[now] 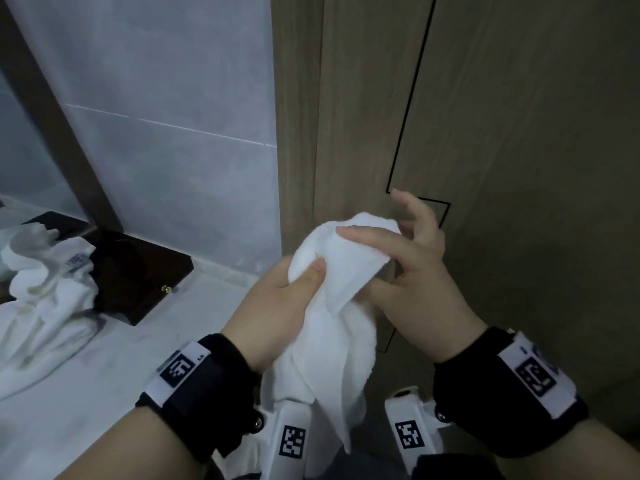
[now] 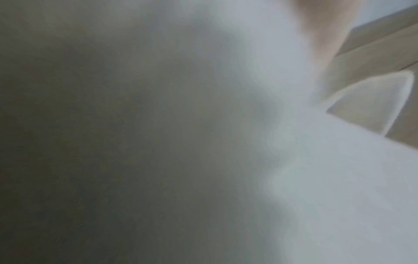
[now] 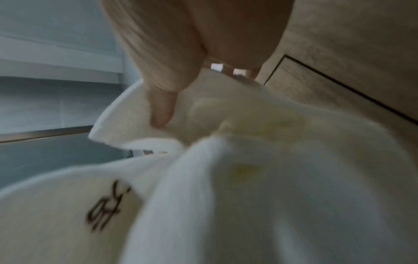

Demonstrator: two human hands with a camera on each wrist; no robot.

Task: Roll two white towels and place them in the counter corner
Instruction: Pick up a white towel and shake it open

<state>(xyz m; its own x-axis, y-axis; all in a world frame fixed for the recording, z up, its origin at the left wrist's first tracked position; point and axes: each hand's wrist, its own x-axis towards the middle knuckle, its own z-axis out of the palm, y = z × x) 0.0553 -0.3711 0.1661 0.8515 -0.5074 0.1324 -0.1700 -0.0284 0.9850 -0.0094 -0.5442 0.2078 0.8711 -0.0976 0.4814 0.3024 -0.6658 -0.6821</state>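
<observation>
I hold a white towel (image 1: 332, 299) in the air in front of the wooden panel, bunched at the top with its tail hanging down between my wrists. My left hand (image 1: 294, 282) grips the bunched part, thumb pressed into the cloth. My right hand (image 1: 391, 247) pinches a fold of the same towel (image 3: 226, 160) with thumb and palm; its other fingers are spread. In the left wrist view blurred white cloth (image 2: 316, 178) fills the frame. A second white towel (image 1: 45, 299) lies crumpled on the counter at the left.
A dark wooden box (image 1: 145, 271) with a small brass knob stands on the white counter (image 1: 104, 393) beside the crumpled towel. Grey tiled wall (image 1: 173, 133) behind meets the wooden panel (image 1: 485, 168) on the right, forming the counter corner. A mirror frame leans at far left.
</observation>
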